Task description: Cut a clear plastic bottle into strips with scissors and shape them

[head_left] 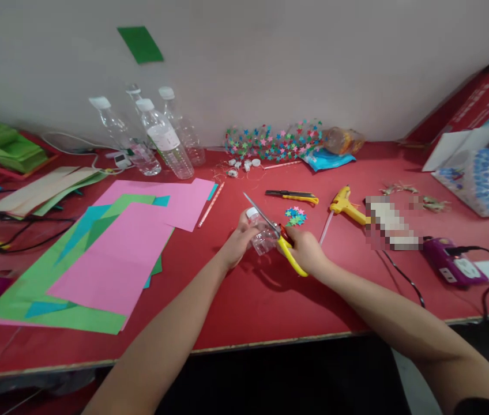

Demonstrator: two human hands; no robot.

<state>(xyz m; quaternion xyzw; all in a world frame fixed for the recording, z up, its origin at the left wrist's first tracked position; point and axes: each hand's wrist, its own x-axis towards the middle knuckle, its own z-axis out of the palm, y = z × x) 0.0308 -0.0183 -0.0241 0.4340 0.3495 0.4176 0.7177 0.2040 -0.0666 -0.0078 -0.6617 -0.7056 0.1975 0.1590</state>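
My left hand (241,241) is closed around a short clear plastic bottle piece (263,241) with a white cap, held just over the red table. In my right hand (307,249) is a pair of scissors (290,258) with yellow and orange-red handles. Their blades slant up and left across the bottle piece; whether they cut into the plastic I cannot tell. Right behind my right hand lies a small heap of star cut-outs (296,216). A yellow box cutter (293,196) lies farther back.
Coloured paper sheets (110,253) cover the left side. Several plastic bottles (164,138) stand by the wall, beside a star-covered clear bottle (273,143) lying down. A yellow glue gun (348,206), purple power strip (454,262) and its cords occupy the right.
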